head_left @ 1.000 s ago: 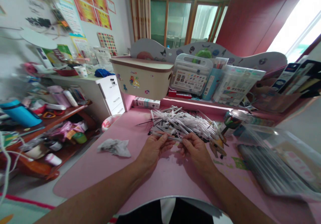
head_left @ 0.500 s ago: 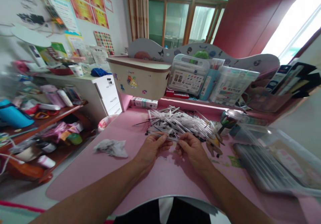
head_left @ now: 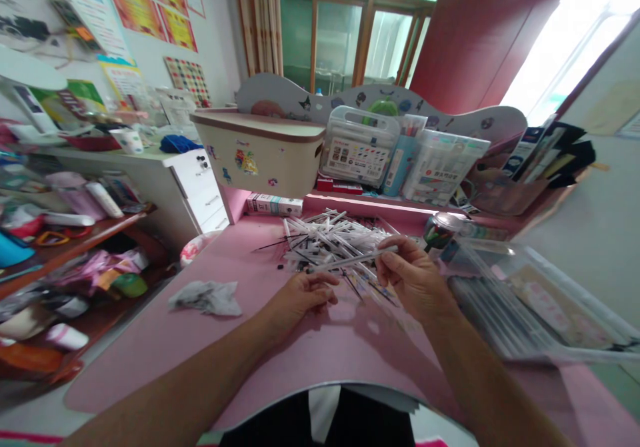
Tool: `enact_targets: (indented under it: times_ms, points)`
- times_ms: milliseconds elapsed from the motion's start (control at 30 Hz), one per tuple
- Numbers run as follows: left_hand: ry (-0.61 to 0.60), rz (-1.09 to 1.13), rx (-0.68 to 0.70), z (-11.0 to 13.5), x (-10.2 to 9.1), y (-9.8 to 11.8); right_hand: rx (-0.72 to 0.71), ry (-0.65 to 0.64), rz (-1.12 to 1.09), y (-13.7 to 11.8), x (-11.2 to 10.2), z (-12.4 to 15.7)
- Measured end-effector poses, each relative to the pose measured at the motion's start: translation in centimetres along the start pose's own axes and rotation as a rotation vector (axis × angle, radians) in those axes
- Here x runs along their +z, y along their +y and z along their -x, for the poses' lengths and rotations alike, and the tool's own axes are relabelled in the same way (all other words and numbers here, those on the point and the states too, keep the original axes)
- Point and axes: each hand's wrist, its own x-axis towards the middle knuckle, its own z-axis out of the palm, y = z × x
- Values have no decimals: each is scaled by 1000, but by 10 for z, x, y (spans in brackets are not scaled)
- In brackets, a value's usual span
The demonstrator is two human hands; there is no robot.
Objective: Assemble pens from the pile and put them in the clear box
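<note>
My right hand (head_left: 413, 277) is raised above the desk, its thumb and fingers pinching one end of a slim white pen barrel (head_left: 363, 258). The barrel slants down to the left, its far end close to my left hand (head_left: 303, 297). That hand lies low over the desk, fingers loosely bent and apart, with nothing visible in its grasp. Just behind both hands spreads a heap of white pen barrels (head_left: 327, 230), mixed with thin dark sticks and small black parts. A few dark thin sticks (head_left: 353, 285) lie between the hands.
On the pink desk (head_left: 200, 353), a crumpled tissue (head_left: 207, 298) lies left. To the right sits a clear plastic box (head_left: 565, 307) by a bundle of grey sticks (head_left: 495, 317). A jar (head_left: 443, 227) stands behind my right hand; a beige bin (head_left: 265, 160) and marker cases (head_left: 360, 147) occupy the shelf.
My hands have moved apart. The right one has risen to the right with the white pen barrel, and the left has loosened its fingers. The view has turned slightly right.
</note>
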Motion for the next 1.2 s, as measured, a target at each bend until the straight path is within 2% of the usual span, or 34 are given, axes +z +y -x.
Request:
enact_targets:
  times_ms: [167, 267, 367, 467, 533, 600, 700, 767, 867, 933, 967, 1033, 1100, 1200]
  points:
    - [-2, -64, 27, 0, -1, 2, -123, 47, 191, -41, 5, 13]
    - [-82, -24, 31, 5, 1, 7, -135, 85, 272, -48, 10, 19]
    - [-116, 83, 27, 8, 4, 10, -56, 48, 337, -31, 10, 19]
    - [-20, 195, 110, 6, 4, 9, 40, -32, 454, 2, 9, 20]
    - [42, 193, 156, 4, 3, 7, 45, -100, 594, 22, 11, 23]
    - [56, 127, 150, 4, 4, 5, 13, -182, 730, 35, 17, 27]
    - [-28, 14, 55, 9, 7, 3, -8, -271, 804, 43, 27, 33]
    - [-51, -12, 42, 12, 10, 4, 12, -299, 828, 39, 30, 35]
    - [-3, -20, 125, 13, 10, 10, -48, -270, 951, 11, 20, 34]
    - [43, 5, 143, 13, 9, 14, -191, -170, 1022, -23, 3, 32]
    - [64, 24, 138, 13, 9, 15, -234, -138, 1058, -42, -9, 31]
    - [109, 60, 130, 14, 10, 18, -295, 11, 1114, -80, -35, 28]
    - [143, 79, 140, 15, 11, 18, -252, 168, 1125, -111, -66, 24]
    - [167, 67, 156, 15, 12, 18, -202, 288, 1185, -136, -114, 16]
